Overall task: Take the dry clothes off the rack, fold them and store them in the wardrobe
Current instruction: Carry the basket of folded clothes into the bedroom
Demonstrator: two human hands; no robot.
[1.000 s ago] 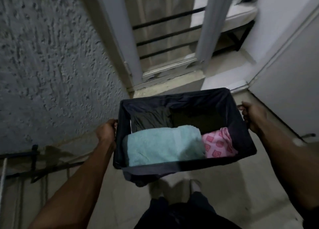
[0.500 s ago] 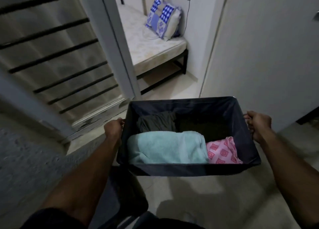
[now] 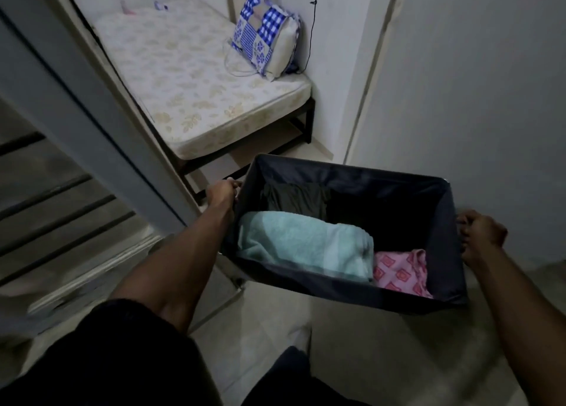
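Ahead, fabric bin [image 3: 352,173] between both hands, doorway-side.

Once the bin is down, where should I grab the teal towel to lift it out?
Grip the towel at its rounded folded edge, fingers coming straight down from above. It lies flat against the bin's near wall, with the pink cloth close on its right, so only the top is open.

Bare floral mattress [image 3: 196,78] on dark frame; blue checked pillow [image 3: 265,32] against wall.
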